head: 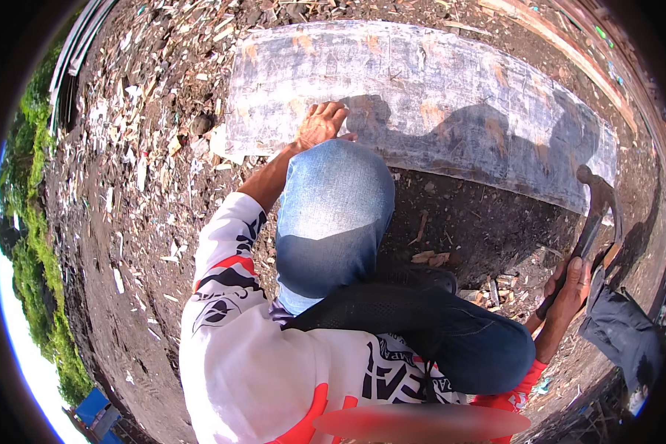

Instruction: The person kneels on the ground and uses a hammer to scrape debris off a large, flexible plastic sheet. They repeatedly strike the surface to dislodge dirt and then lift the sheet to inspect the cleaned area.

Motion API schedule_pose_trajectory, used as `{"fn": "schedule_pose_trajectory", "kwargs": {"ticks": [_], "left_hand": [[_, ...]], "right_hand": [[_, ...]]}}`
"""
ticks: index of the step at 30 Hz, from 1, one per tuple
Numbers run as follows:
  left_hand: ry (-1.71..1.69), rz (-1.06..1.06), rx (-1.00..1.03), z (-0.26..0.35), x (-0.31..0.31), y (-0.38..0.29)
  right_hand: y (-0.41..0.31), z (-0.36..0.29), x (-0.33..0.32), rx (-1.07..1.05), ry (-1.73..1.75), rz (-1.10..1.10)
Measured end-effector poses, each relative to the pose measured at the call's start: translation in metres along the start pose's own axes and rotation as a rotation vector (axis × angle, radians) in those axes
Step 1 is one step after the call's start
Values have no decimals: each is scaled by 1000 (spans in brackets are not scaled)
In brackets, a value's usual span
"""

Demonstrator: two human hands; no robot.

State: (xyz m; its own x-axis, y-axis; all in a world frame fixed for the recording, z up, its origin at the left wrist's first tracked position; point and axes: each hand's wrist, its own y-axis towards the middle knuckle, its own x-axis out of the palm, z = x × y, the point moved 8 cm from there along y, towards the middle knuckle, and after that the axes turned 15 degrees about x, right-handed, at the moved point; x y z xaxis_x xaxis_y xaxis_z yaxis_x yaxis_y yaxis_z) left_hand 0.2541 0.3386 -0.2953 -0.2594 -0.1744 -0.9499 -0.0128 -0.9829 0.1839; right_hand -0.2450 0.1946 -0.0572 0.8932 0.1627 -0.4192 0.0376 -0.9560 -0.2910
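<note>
A long, weathered board with a blotchy grey-white surface and orange-brown stains lies on the ground in front of me. My left hand rests palm down on its near left part, thumb spread, holding nothing. Out to the right, my right hand grips the dark handle of a claw hammer. The hammer's head points up and away from me, over the board's near right corner in this view; I cannot tell whether it touches. My bent knee in blue jeans hides a little of the board's near edge.
Wood chips and scraps litter the dark soil. A long timber plank lies beyond the board at the upper right. Dark grey cloth is close to my right hand. Stacked strips stand at the upper left.
</note>
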Motion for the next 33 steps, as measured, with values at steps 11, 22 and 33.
{"fn": "schedule_pose_trajectory", "kwargs": {"ticks": [11,22,33], "left_hand": [[183,-55,-447,-127,43,-135],[186,141,-522,-130,40,-99],[-62,-714,269,-18,-16,126]], "right_hand": [[62,-170,117,-308,-284,-212],[78,-260,157,-536,-546,-8],[148,-57,163,-352,-445,-273]]}}
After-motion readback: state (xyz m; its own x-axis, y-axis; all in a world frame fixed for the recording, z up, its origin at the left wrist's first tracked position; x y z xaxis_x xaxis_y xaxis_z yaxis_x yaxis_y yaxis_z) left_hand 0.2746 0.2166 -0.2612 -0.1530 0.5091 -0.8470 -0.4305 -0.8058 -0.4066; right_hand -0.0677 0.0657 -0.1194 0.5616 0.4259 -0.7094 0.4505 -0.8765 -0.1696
